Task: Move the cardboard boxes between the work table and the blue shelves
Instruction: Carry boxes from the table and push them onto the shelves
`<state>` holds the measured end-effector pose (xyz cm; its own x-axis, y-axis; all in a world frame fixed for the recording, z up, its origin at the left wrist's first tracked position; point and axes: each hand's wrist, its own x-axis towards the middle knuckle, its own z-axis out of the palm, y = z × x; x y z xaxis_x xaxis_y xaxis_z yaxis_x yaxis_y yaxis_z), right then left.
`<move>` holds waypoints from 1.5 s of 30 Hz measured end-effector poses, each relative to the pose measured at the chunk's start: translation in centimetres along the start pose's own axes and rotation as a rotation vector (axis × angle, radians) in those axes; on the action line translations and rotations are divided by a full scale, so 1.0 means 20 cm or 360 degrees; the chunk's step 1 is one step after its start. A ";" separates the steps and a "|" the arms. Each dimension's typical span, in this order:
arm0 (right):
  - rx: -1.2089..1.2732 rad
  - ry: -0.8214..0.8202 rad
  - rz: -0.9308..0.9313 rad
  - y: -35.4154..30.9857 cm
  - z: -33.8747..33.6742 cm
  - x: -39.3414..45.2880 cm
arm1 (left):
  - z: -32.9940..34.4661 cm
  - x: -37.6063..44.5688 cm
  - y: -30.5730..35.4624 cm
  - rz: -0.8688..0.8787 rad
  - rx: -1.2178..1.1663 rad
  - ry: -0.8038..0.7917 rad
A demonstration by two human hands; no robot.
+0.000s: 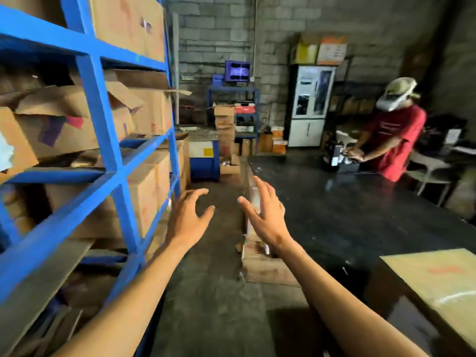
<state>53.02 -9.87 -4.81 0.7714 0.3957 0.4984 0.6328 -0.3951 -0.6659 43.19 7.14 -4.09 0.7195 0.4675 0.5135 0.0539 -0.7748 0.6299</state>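
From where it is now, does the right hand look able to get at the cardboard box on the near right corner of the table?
Probably yes. The right hand is open and empty above the aisle floor, and the cardboard box sits on the work table beside that forearm. Nothing lies between them.

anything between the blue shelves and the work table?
Head view: a bare concrete aisle between the shelves and the table, with cartons stacked on the floor against the table's edge; both empty hands hover over it.

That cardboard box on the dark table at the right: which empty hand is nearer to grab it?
Probably the right hand: it hangs open beside the work table, on the cardboard box's side. The left hand, also open, is beside the blue shelves.
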 end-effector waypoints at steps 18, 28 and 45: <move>-0.0520 0.0732 0.0913 0.84 -1.05 -0.82 | 1.34 -0.37 0.84 0.0319 -0.0459 -0.1274; -0.0459 0.1002 0.1462 1.12 -1.09 -1.23 | 1.76 -0.49 0.79 0.0103 -0.0507 -0.1812; 0.0134 0.1328 0.1666 1.73 -0.97 -1.47 | 2.70 -0.49 0.76 -0.0288 -0.0423 -0.1918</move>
<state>53.43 -51.25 -31.70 0.7158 -0.6917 -0.0959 -0.2589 -0.1354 -0.9564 74.37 -32.09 -30.98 0.9000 -0.2378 -0.3653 0.1780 -0.5645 0.8060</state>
